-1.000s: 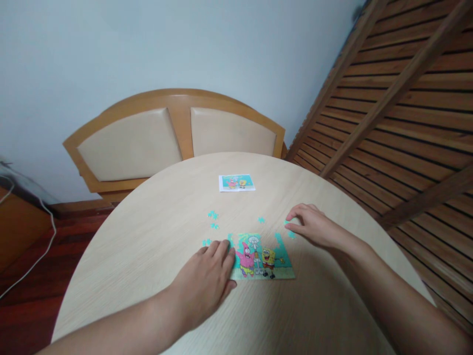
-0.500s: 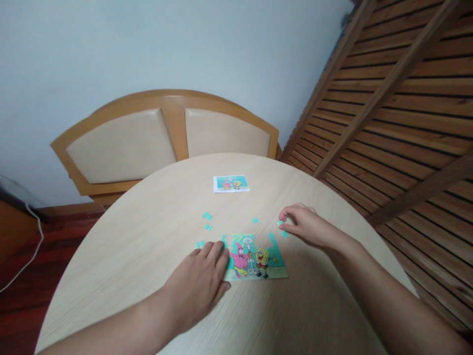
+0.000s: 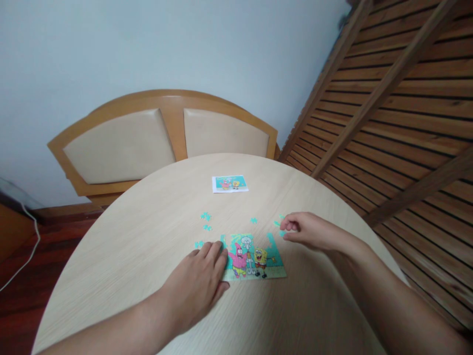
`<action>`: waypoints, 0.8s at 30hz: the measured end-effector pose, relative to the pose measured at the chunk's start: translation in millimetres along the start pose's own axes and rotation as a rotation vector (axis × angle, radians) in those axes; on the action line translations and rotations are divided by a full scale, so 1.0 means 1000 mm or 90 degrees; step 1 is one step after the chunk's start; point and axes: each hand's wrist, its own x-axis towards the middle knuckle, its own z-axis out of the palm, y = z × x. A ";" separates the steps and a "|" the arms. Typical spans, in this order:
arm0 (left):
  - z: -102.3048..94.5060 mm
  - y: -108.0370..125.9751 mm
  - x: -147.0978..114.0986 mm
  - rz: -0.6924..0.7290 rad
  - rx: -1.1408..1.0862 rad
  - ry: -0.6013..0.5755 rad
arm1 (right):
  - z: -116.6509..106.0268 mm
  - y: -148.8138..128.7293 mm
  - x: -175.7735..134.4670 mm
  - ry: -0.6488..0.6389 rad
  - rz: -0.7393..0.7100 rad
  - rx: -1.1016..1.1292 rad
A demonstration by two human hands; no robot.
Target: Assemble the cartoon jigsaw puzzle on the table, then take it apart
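Observation:
A partly assembled jigsaw puzzle [image 3: 239, 266] with cartoon figures lies flat on the table, with gaps along its upper edge. My left hand [image 3: 202, 273] rests palm down over the puzzle's left edge, fingers stretched out and holding nothing. Beyond the upper right corner, my right hand [image 3: 297, 228] hovers by a few loose turquoise puzzle pieces [image 3: 277, 224]. Its thumb and curled index finger are apart, and one piece lies at the fingertips, partly covered. Another loose piece [image 3: 253, 220] sits alone above the puzzle.
Further back on the round wooden table [image 3: 155, 197] is a printed reference picture [image 3: 230, 183] of the same scene. More loose pieces [image 3: 206, 216] are scattered at the upper left of the puzzle. A padded chair [image 3: 121, 148] and a slatted wooden panel [image 3: 391, 98] stand behind.
My right hand has shifted slightly down and its thumb and index finger have parted, showing more of the loose pieces there. My left hand stays on the puzzle.

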 end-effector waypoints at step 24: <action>-0.006 0.004 0.001 -0.010 0.036 -0.050 | 0.002 -0.020 -0.005 -0.010 0.008 -0.025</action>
